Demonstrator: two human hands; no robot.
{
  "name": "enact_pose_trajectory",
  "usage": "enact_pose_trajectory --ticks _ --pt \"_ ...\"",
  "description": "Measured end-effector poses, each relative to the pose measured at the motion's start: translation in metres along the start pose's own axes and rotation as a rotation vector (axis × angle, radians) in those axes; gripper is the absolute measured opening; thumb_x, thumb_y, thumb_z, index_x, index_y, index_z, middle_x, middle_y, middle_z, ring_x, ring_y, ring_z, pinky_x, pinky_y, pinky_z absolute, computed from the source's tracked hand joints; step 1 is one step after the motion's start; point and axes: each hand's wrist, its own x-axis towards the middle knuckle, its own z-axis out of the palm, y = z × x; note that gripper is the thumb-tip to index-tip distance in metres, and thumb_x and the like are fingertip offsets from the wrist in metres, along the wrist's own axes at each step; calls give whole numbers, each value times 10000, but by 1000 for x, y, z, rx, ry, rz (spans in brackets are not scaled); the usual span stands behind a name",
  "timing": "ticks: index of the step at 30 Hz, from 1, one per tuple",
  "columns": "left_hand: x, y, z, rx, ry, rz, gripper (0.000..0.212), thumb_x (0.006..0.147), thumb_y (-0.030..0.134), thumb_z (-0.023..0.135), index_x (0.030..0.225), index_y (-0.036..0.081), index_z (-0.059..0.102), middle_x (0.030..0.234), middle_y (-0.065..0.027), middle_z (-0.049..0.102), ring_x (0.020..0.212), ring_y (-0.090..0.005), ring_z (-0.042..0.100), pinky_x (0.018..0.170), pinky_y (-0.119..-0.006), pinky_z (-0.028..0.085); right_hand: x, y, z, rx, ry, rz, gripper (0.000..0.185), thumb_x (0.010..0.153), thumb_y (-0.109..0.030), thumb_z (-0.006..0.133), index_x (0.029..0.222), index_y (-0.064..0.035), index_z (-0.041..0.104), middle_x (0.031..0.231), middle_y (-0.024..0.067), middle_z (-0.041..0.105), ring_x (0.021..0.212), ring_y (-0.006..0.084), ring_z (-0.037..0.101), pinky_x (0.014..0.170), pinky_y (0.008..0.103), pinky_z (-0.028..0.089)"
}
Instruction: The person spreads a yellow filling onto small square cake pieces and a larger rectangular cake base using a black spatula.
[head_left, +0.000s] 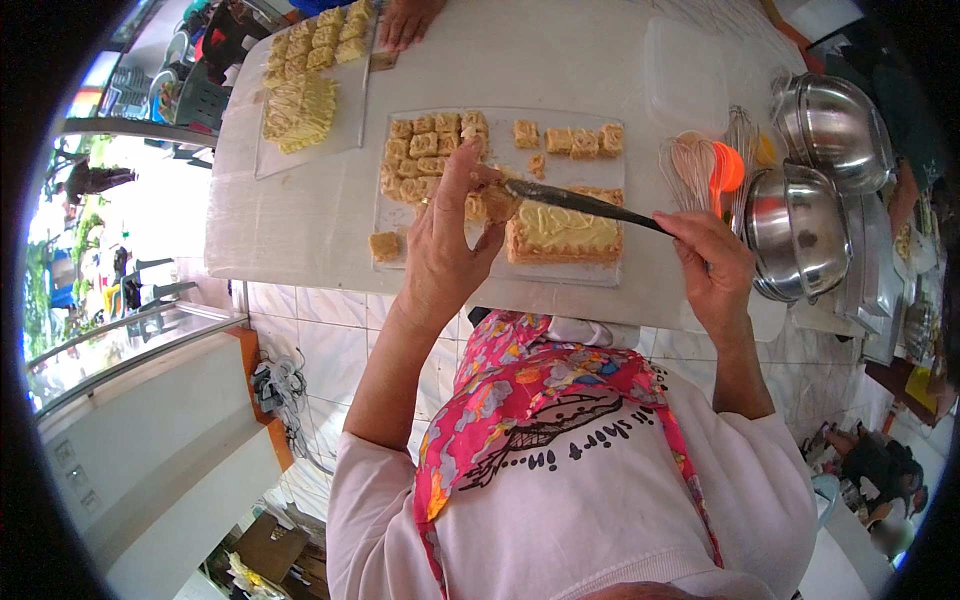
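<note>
My left hand (450, 240) is raised over a clear board (442, 274), with a small frosted cake piece (499, 202) between its fingers. My right hand (709, 262) grips the end of a dark spatula or knife (585, 204), whose frosting-smeared tip touches or nearly touches that piece. Rows of small frosted cake squares (409, 169) cover the left of the board, partly hidden by my left hand. A frosted rectangular cake (566, 236) lies at its near right, under the blade. Several cut squares (585, 142) stand behind it, and a lone square (384, 246) sits at the near left corner.
Wire whisks (686, 169), an orange utensil (726, 166) and stacked steel bowls (799, 229) stand to the right. A clear plastic container (684, 71) is at the back. Another board (289, 161) with yellow-frosted cakes (300, 112) lies back left, near another person's hand (409, 22).
</note>
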Motion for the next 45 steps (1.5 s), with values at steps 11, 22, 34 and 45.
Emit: enact_pose_trajectory --ticks 11,22,34,45 --pt "0 1 10 -62 -52 30 876 694 -59 740 1448 52 308 1228 -128 619 1060 -238 654 874 -345 526 -14 6 -4 48 18 51 300 809 104 601 1057 -36 695 949 123 686 841 239 667 723 311 520" --pt "4 1 16 -702 24 -365 657 731 -128 702 1289 56 406 1187 -91 589 1114 -184 593 947 -319 496 -29 17 6 296 -108 454 403 766 163 537 1101 -17 670 956 104 677 851 163 645 770 287 500" --pt "1 0 11 -605 34 -497 634 725 -93 762 1247 67 440 1108 -34 545 979 -119 581 881 -258 503 -39 29 29 466 -229 573 415 795 149 535 1142 -39 665 855 62 695 663 85 572 618 243 486" --pt "-2 -6 13 -633 93 -576 692 748 -84 734 1337 57 399 1156 -84 574 983 -143 587 893 -290 523 -42 34 42 549 -238 646 393 819 137 530 1153 -27 661 858 59 698 664 77 576 615 237 497"
